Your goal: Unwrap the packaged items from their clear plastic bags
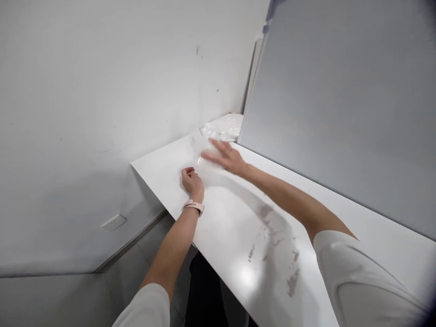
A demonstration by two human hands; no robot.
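Observation:
My left hand (192,182) is over the white table (221,222) near its left edge, with fingers curled in; whatever they may hold is hidden. A pink band (194,206) circles that wrist. Farther in and to the right, my right hand (227,157) is spread open and smeared by motion. Close to its fingertips is a blurred, see-through plastic piece (211,132), whose kind I cannot make out. Behind it, a clear plastic wrapping (230,126) lies at the table's far corner.
Bounding the table are a white wall (102,81) and a large grey panel (340,100). Brownish-grey smudges (293,281) mark the tabletop's near part. A wall socket (115,222) sits low at the left, above the floor.

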